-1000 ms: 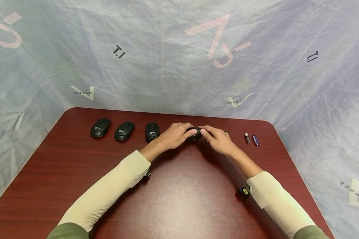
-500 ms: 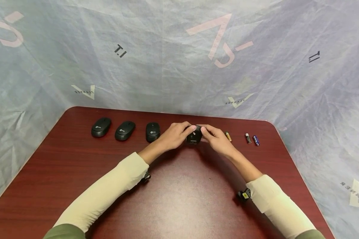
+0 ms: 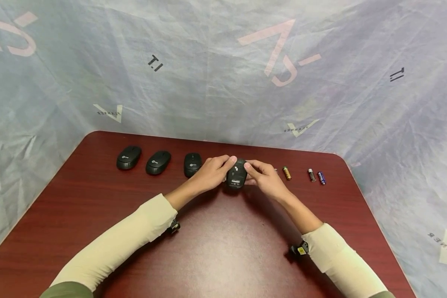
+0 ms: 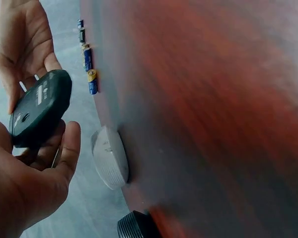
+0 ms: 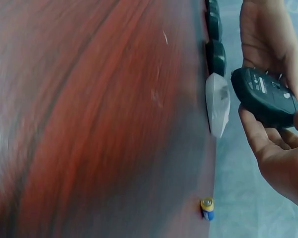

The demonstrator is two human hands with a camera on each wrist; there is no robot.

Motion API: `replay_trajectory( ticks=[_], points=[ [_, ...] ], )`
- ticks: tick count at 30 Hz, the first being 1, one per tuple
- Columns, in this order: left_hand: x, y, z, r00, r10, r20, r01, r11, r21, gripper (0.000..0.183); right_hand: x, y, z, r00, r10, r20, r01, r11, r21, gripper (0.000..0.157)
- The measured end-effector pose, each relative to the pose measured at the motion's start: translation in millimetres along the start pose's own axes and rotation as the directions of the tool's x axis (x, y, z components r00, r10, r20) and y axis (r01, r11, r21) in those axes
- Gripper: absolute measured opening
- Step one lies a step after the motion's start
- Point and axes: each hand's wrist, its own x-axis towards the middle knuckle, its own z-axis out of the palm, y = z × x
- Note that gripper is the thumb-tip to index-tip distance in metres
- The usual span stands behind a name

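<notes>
A black computer mouse [image 3: 236, 174] is held up above the table between both hands, its underside with a label turned toward the head camera. My left hand [image 3: 211, 174] grips its left edge, thumb on the underside. From the right, my right hand [image 3: 269, 179] pinches the other edge, thumb likewise on the underside. Both wrist views show the fingers curled beneath the mouse. A white mouse [image 4: 110, 157] rests on the table below the hands, mostly hidden in the head view.
Three black mice, the nearest being the right-hand mouse [image 3: 192, 164], stand in a row on the left of the reddish table [image 3: 223, 248]. Several small batteries, among them a gold battery [image 3: 287, 173] and a blue battery [image 3: 321, 178], lie to the right. A fabric backdrop [image 3: 208, 82] surrounds the table.
The held mouse has tilted up, so its underside now faces the head camera, and has come slightly nearer. Both hands have moved a little with it, uncovering the gold battery.
</notes>
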Motion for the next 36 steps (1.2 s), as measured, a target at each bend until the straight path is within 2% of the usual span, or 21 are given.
replay_trajectory(
  ticks=[6, 12, 17, 21, 24, 29, 36],
  points=[
    [-9.7, -0.4, -2.1, 0.999, -0.037, 0.005, 0.038, 0.999, -0.036, 0.057, 1, -2, 8.7, 1.000, 0.022, 0.021, -0.023, 1.000, 0.020, 0.045],
    [-20.0, 1.5, -0.3, 0.996, -0.074, 0.057, 0.084, 0.976, -0.199, 0.054, 1, -2, 12.3, 1.000, 0.009, 0.008, -0.009, 1.000, 0.021, 0.043],
    [-27.6, -0.1, 1.9, 0.994, -0.052, 0.094, 0.077, 0.955, -0.285, 0.064, 0, -3, 14.9, 1.000, 0.005, 0.008, -0.005, 1.000, 0.019, 0.044],
    [-30.5, -4.5, 0.9, 0.998, -0.034, 0.057, 0.051, 0.942, -0.331, 0.057, 0, -6, 18.6, 1.000, 0.000, 0.017, 0.000, 1.000, 0.001, 0.046],
    [-31.7, -7.6, 0.0, 0.999, -0.021, 0.035, 0.032, 0.939, -0.343, 0.051, 0, -6, 23.0, 1.000, -0.015, -0.006, 0.014, 0.998, -0.058, 0.045],
    [-33.2, -8.9, 0.5, 0.999, 0.009, 0.038, 0.005, 0.938, -0.346, 0.047, 0, -4, 29.6, 0.997, -0.056, -0.052, 0.047, 0.986, -0.158, 0.042],
    [-35.7, -5.9, 0.1, 0.999, 0.006, 0.036, 0.007, 0.935, -0.355, 0.045, 0, -4, 34.1, 0.990, -0.102, -0.099, 0.078, 0.972, -0.221, 0.040]
  ],
)
